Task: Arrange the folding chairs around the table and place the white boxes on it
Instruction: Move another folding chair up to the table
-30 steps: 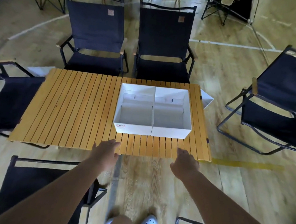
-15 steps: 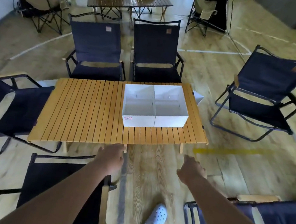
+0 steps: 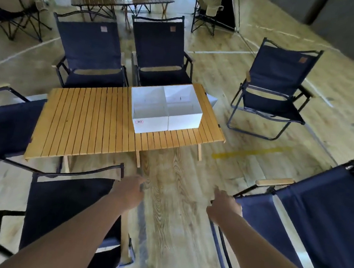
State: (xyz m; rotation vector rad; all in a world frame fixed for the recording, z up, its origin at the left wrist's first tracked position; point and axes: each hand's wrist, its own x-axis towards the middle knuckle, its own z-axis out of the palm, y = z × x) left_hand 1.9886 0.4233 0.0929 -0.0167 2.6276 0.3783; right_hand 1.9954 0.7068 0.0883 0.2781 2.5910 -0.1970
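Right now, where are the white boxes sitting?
In the head view, the white boxes sit side by side on the right end of the slatted wooden table, in front of the right one of the two navy chairs behind it.

Slatted wooden table [image 3: 87,122] with two white boxes on it

Both open boxes sit touching side by side at the table's right end, the left box [image 3: 149,113] with a small red-edged label on its near wall, the right box [image 3: 185,109] plain; the other slats are bare.
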